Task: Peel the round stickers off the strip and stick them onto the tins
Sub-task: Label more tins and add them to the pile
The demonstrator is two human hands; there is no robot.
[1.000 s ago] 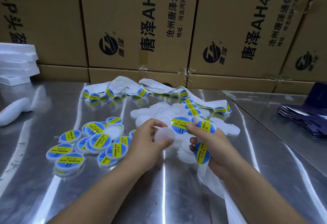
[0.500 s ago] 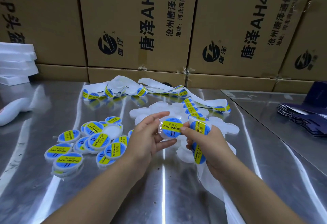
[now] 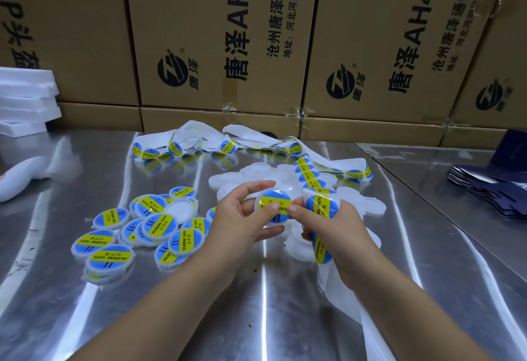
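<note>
My left hand [image 3: 239,218] holds a small white round tin [image 3: 272,199] at mid-table, with a blue and yellow round sticker on its top. The thumbs of both hands press on that sticker. My right hand [image 3: 333,232] also holds the white sticker strip [image 3: 320,206], which carries more blue and yellow stickers and trails down toward me and away to the back. Several stickered tins [image 3: 159,225] lie in a heap to the left. Plain white tins [image 3: 368,204] lie behind and under my hands.
The strip [image 3: 211,144] loops across the back of the shiny metal table [image 3: 142,303]. Brown cartons [image 3: 216,33] wall off the rear. White foam slabs [image 3: 25,101] are stacked at far left, a white object [image 3: 20,178] lies below them, and dark blue flat cartons [image 3: 490,189] sit at right.
A second ago the tin in my left hand was bare and my right hand held a peeled sticker. The sticker now sits on the tin, with both thumbs on it.
</note>
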